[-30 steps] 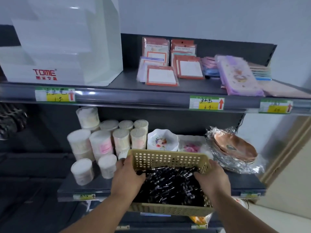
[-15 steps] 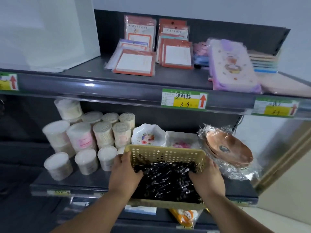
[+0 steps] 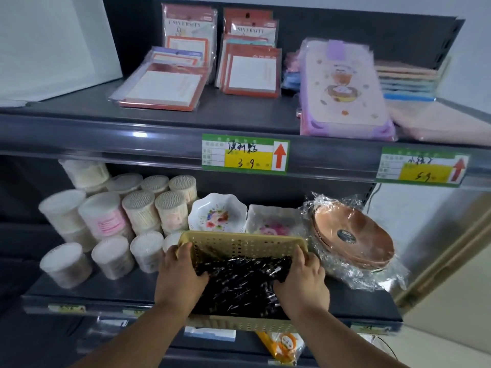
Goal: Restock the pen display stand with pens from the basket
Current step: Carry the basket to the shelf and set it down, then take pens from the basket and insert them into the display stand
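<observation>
Shelving, dark metal: lower shelf [image 3: 106, 290] has basket [image 3: 239, 244] at front edge, near end overhanging. Basket: tan perforated plastic, rectangular. Left hand [image 3: 180, 280] and right hand [image 3: 303, 282] grip opposite side rims, fingers curled over. Film-wrapped brown plates [image 3: 353, 237] just right; cotton-swab tubs [image 3: 138, 211] left; floral dishes [image 3: 216, 212] behind. Pens [image 3: 244, 282]: black, glossy, heaped inside basket.

"UNIVERSITY" heads two notepad packs [image 3: 189, 23] on the upper shelf [image 3: 239, 116]; handwritten "3 9" stands on one shelf-edge price label [image 3: 245, 153], "5 9" on the right label [image 3: 422, 168]
</observation>
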